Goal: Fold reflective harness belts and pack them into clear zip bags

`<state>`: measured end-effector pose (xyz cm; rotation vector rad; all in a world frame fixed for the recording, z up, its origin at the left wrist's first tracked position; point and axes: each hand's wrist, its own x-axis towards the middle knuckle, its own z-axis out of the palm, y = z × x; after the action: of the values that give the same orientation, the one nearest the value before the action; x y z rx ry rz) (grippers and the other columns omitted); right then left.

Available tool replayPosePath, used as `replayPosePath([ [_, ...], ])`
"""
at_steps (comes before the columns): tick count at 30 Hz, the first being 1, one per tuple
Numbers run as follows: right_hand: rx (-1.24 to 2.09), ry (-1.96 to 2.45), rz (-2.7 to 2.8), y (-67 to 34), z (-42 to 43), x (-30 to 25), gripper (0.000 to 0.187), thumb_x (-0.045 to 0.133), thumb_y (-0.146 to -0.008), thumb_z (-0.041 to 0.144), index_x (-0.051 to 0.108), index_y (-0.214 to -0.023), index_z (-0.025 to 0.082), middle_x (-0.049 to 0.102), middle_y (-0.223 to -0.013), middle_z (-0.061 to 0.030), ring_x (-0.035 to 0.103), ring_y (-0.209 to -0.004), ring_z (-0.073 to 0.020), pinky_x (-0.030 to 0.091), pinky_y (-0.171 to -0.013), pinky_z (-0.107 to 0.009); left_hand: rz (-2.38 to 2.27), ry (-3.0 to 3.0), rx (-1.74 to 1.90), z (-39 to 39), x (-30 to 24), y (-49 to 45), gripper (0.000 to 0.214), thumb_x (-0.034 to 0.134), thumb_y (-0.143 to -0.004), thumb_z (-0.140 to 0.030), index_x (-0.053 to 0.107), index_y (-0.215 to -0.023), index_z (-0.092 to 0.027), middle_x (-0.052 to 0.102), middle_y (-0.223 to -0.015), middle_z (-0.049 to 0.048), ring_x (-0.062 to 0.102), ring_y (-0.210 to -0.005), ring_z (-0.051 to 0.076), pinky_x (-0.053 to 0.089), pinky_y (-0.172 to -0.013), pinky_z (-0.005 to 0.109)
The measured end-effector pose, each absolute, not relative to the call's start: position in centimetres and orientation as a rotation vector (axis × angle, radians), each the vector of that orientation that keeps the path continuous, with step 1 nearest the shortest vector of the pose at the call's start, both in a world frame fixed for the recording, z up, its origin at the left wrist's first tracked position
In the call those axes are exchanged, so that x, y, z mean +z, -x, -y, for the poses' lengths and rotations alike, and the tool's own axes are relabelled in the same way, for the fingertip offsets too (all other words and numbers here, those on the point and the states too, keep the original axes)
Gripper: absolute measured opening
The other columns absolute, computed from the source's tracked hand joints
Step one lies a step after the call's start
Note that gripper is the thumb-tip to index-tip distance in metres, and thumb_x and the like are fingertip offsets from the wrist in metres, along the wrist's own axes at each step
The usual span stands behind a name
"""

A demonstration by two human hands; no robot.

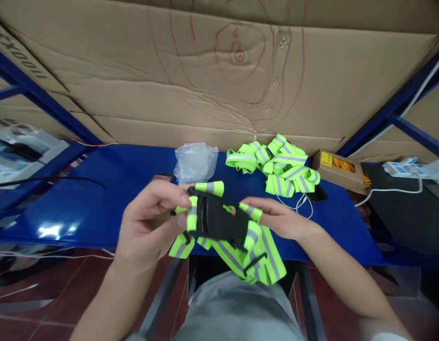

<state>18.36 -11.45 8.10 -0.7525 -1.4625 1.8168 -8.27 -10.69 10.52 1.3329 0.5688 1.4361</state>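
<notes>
Both hands hold a neon-yellow reflective strap (257,258) with grey stripes, fitted with a black plastic buckle (219,220). My left hand (151,222) pinches the strap at the buckle's left end, thumb and fingers closed on it. On the right, my right hand (279,218) grips the buckle's other end with its fingers curled around the strap. The strap's loose loops hang down toward my lap, in front of the table's near edge.
A blue table (109,189) carries a pile of similar reflective straps (279,166), a crumpled clear plastic bag (195,162), an open cardboard box (338,170) and a white cable (301,206). A cardboard wall (205,71) stands behind. A power strip (407,170) lies at right.
</notes>
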Motion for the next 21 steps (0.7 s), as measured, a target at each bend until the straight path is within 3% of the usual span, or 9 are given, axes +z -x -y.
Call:
replayPosePath([
  [3,2.012,0.681,1.219,-17.0,12.4,7.2,0.083,0.043,-0.084,0.091,0.072,-0.108,0.016,0.073,-0.095,-0.0101,0.07,-0.087,-0.0216,0.058,-0.079,-0.035,-0.574,-1.396,1.518,10.2,10.3,7.2,0.022,0.081,-0.082,-0.019,0.074,-0.102,-0.022,0.076,-0.087,0.0028,0.071,-0.077,0.014,0.057,-0.07,0.022],
  [5,2.037,0.582,1.167,-16.4,13.0,7.2,0.104,0.034,-0.073,0.102,0.072,-0.111,0.014,0.074,-0.096,-0.0141,0.072,-0.089,-0.0264,0.06,-0.079,-0.04,-0.674,-1.421,1.549,10.1,9.9,6.8,0.024,0.08,-0.083,-0.018,0.073,-0.106,-0.022,0.077,-0.098,0.0049,0.072,-0.086,0.015,0.055,-0.077,0.022],
  [6,2.005,0.542,1.181,-16.2,13.2,7.3,0.1,0.044,-0.072,0.1,0.072,-0.114,0.013,0.075,-0.098,-0.0141,0.073,-0.089,-0.0266,0.061,-0.08,-0.041,-0.7,-1.43,1.546,9.9,9.7,6.6,0.025,0.079,-0.085,-0.018,0.072,-0.108,-0.022,0.076,-0.101,0.0049,0.071,-0.087,0.015,0.055,-0.078,0.021],
  [8,1.89,0.513,1.247,-16.2,13.3,7.9,0.068,0.072,-0.08,0.075,0.072,-0.115,0.016,0.076,-0.098,-0.0108,0.074,-0.089,-0.023,0.061,-0.083,-0.038,-0.658,-1.457,1.567,9.2,8.9,6.3,0.029,0.079,-0.086,-0.021,0.071,-0.113,-0.025,0.073,-0.1,0.0034,0.068,-0.086,0.013,0.054,-0.08,0.021],
  [9,1.827,0.508,1.294,-16.3,13.2,8.3,0.049,0.077,-0.086,0.057,0.073,-0.114,0.017,0.077,-0.099,-0.0091,0.074,-0.091,-0.0209,0.061,-0.085,-0.035,-0.607,-1.473,1.604,8.7,8.5,6.1,0.036,0.082,-0.083,-0.024,0.07,-0.116,-0.026,0.071,-0.102,0.0029,0.067,-0.089,0.013,0.054,-0.082,0.021],
  [11,1.709,0.481,1.393,-16.8,12.8,9.4,0.022,0.071,-0.096,0.035,0.075,-0.11,0.018,0.078,-0.099,-0.0074,0.075,-0.091,-0.0177,0.061,-0.086,-0.032,-0.497,-1.494,1.62,7.3,7.8,5.6,0.06,0.09,-0.074,-0.036,0.066,-0.128,-0.029,0.068,-0.116,0.0041,0.065,-0.106,0.017,0.053,-0.092,0.024],
  [14,1.587,0.413,1.548,-17.6,11.5,11.5,0.019,0.063,-0.102,0.03,0.077,-0.108,0.018,0.078,-0.095,-0.0061,0.076,-0.086,-0.0164,0.061,-0.083,-0.03,-0.382,-1.447,1.248,5.8,7.5,4.6,0.091,0.084,-0.068,-0.07,0.056,-0.145,-0.03,0.06,-0.139,0.0112,0.063,-0.121,0.028,0.055,-0.099,0.037],
  [16,1.491,0.449,1.583,-18.0,10.6,12.9,0.018,0.062,-0.102,0.029,0.077,-0.109,0.02,0.078,-0.09,-0.0042,0.076,-0.084,-0.0164,0.062,-0.081,-0.03,-0.321,-1.389,0.945,5.6,8.2,4.0,0.092,0.077,-0.068,-0.079,0.06,-0.14,-0.025,0.067,-0.127,0.0142,0.069,-0.108,0.031,0.059,-0.092,0.043],
  [21,1.43,0.565,1.454,-18.6,9.5,14.7,0.02,0.065,-0.101,0.033,0.075,-0.115,0.024,0.071,-0.084,0.0004,0.066,-0.06,-0.0112,0.057,-0.057,-0.025,-0.354,-1.303,0.75,6.6,11.0,2.7,0.047,0.086,-0.077,-0.05,0.072,-0.106,-0.016,0.075,-0.09,0.0083,0.074,-0.081,0.023,0.062,-0.073,0.034],
])
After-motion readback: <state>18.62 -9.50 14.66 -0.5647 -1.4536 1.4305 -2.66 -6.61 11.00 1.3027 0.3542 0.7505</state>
